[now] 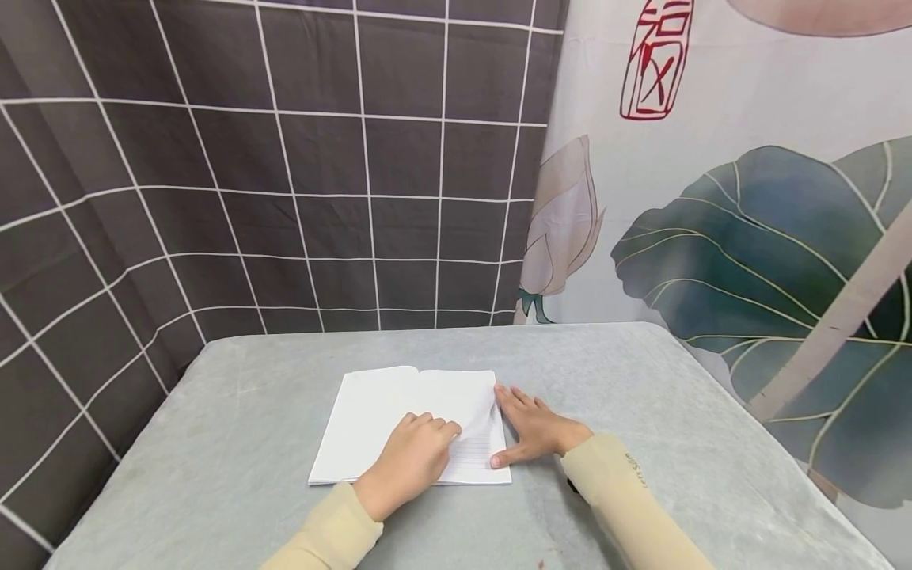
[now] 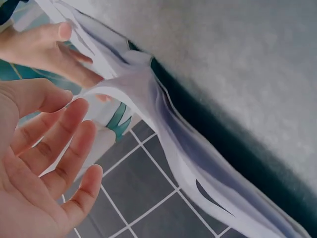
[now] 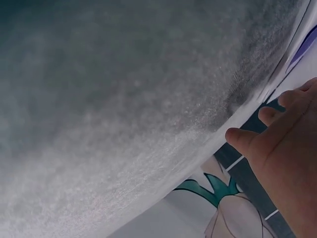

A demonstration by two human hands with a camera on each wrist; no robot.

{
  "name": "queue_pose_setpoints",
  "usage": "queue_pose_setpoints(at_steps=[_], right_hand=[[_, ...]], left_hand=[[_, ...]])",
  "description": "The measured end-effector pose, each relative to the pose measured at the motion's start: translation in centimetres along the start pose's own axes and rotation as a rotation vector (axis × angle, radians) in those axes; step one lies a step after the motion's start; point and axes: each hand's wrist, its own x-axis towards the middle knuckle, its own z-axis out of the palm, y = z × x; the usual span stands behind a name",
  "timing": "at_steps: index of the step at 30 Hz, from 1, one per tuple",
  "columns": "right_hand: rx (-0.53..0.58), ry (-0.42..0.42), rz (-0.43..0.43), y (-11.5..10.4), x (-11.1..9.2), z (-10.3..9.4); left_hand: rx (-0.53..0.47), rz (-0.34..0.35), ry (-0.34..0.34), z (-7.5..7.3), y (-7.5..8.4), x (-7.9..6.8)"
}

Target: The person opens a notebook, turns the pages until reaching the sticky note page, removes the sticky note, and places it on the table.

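Note:
An open notebook (image 1: 378, 419) lies on the grey table, its left page blank and white. Lined paper shows at the lower right, where a page (image 1: 463, 396) is lifted and bent over. My left hand (image 1: 415, 453) pinches the edge of that page between thumb and forefinger; in the left wrist view the page (image 2: 131, 89) curves up from the stack while the other fingers of the left hand (image 2: 54, 153) hang free. With fingers spread, my right hand (image 1: 530, 427) rests at the notebook's right edge, its thumb on the lined paper.
The grey table (image 1: 249, 412) extends around the notebook on all sides. Behind it hangs a dark curtain (image 1: 321, 158) with a white grid, and to the right a white curtain (image 1: 591, 79) printed with lotus leaves.

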Motion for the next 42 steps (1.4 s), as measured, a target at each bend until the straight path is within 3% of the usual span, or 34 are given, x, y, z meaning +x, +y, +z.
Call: queue_pose_setpoints(at_steps=[8, 12, 15, 20, 30, 42], right_hand=[[0.008, -0.031, 0.029, 0.1, 0.2, 0.1], [0.001, -0.042, 0.026, 0.1, 0.1, 0.1], [0.006, -0.044, 0.017, 0.0, 0.1, 0.1], [0.008, -0.049, 0.01, 0.0, 0.0, 0.2], [0.0, -0.045, 0.001, 0.0, 0.2, 0.2], [-0.006, -0.048, 0.006, -0.2, 0.3, 0.1]], left_hand=[[-0.083, -0.108, 0.086, -1.0, -1.1, 0.6], [-0.152, -0.228, 0.091, -1.8, -1.8, 0.9], [-0.267, -0.345, 0.081, -2.5, -2.5, 1.0], [-0.45, -0.48, 0.13, -3.3, -4.0, 1.1], [-0.602, -0.603, 0.177, -3.6, -6.6, 0.5], [-0.647, -0.753, 0.121, -4.2, -9.2, -1.3]])
